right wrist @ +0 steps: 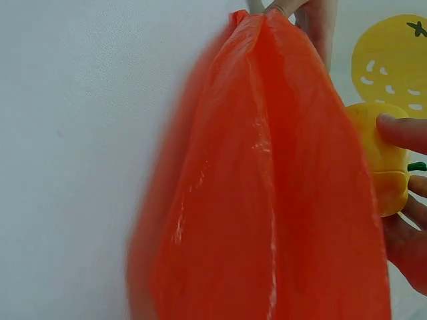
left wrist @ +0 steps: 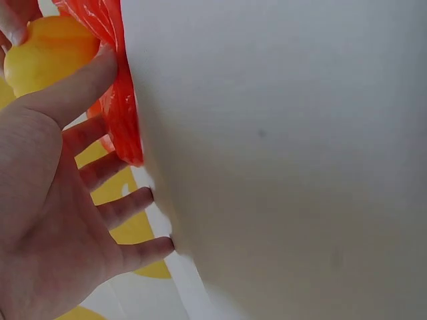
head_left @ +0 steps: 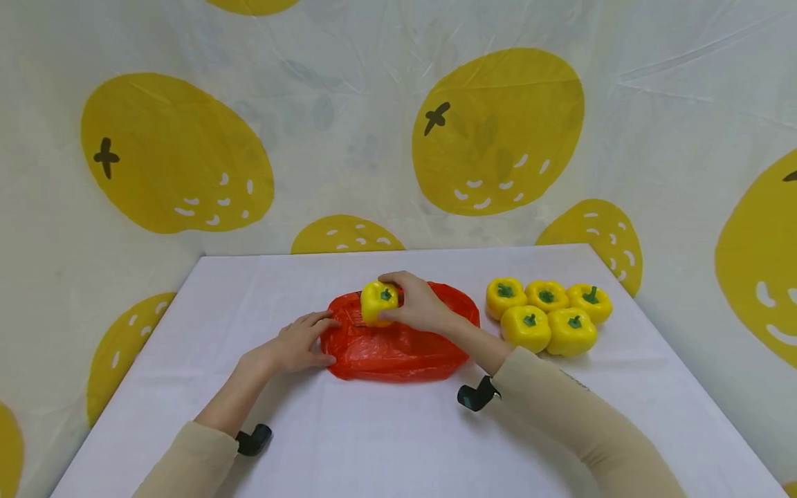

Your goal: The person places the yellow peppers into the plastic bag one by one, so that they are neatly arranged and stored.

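Right hand [head_left: 422, 304] gripping yellow bell pepper [head_left: 376, 304]; left hand [head_left: 299, 344], fingers spread, best bracing red plastic bag [head_left: 395, 356] at nine o'clock.

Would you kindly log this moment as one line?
right hand: holds yellow pepper above red bag | left hand: at bag's left end | five peppers: grouped on right

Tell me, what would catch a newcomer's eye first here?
The red bag, mid-table, with a yellow pepper held by it in the right hand's fingers. Five more peppers cluster to the right on the white table, and large yellow fruits decorate the backdrop.
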A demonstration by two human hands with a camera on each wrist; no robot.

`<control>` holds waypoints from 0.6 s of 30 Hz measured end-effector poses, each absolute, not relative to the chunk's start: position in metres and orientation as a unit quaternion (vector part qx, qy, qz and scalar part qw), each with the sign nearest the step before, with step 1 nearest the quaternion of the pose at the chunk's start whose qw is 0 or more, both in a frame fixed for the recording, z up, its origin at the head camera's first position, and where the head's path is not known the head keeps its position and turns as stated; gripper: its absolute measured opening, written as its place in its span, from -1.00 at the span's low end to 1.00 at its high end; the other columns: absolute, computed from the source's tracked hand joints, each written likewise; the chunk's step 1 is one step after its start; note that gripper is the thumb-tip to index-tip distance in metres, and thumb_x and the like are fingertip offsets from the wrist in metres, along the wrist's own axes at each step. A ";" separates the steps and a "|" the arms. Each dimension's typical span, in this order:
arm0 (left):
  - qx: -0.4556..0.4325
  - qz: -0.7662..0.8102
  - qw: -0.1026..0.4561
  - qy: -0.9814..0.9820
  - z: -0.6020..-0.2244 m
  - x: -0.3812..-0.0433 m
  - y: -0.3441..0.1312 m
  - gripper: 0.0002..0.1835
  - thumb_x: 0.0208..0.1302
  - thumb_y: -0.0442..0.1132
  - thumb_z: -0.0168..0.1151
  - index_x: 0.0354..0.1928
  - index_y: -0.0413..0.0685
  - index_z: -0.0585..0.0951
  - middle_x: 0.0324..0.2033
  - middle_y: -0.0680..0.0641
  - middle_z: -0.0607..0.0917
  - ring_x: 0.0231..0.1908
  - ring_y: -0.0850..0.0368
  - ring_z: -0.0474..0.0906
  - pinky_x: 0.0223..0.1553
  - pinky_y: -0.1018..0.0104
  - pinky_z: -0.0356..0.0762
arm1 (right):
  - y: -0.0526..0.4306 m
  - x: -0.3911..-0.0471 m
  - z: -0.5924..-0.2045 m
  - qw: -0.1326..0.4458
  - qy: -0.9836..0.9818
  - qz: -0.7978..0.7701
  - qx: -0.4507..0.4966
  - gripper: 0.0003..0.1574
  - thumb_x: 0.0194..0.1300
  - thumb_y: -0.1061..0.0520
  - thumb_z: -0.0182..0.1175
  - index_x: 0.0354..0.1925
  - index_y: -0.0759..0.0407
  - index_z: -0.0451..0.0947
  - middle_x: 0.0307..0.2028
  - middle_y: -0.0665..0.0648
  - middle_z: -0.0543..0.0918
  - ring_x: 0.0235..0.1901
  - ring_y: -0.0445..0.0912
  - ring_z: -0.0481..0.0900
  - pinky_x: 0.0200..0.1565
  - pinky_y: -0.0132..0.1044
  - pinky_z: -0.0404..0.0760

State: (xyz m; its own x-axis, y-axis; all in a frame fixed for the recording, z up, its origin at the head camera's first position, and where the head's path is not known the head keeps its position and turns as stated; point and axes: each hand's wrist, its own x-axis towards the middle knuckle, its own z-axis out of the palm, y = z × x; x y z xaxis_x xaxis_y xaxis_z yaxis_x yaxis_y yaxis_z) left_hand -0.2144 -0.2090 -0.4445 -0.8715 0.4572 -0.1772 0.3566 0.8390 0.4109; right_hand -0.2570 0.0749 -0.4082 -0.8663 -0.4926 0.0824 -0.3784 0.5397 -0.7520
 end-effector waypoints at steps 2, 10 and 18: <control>0.215 0.186 0.135 0.949 -0.444 -0.214 -0.209 -0.27 0.25 0.00 0.46 0.40 -0.03 0.44 0.46 -0.29 0.31 0.44 -0.38 0.15 0.28 -0.48 0.22 | 0.070 -0.258 -0.410 0.067 0.877 -0.409 -0.244 -0.12 0.23 0.11 0.51 0.42 0.18 0.36 0.27 0.11 0.50 0.17 -0.02 0.47 0.18 -0.14 0.59; 0.212 0.194 0.136 0.948 -0.442 -0.215 -0.212 -0.25 0.22 0.00 0.49 0.40 -0.03 0.44 0.45 -0.29 0.31 0.42 -0.37 0.17 0.26 -0.44 0.30 | 0.054 -0.262 -0.421 0.064 0.885 -0.386 -0.254 -0.14 0.25 0.04 0.49 0.41 0.11 0.34 0.27 0.08 0.47 0.17 -0.05 0.46 0.18 -0.17 0.59; 0.214 0.210 0.133 0.945 -0.448 -0.217 -0.213 -0.24 0.22 0.06 0.48 0.40 0.03 0.44 0.46 -0.26 0.30 0.44 -0.36 0.12 0.26 -0.56 0.14 | 0.060 -0.263 -0.421 0.084 0.887 -0.362 -0.272 -0.15 0.31 0.09 0.43 0.47 0.05 0.31 0.33 0.08 0.42 0.22 -0.05 0.44 0.21 -0.16 0.56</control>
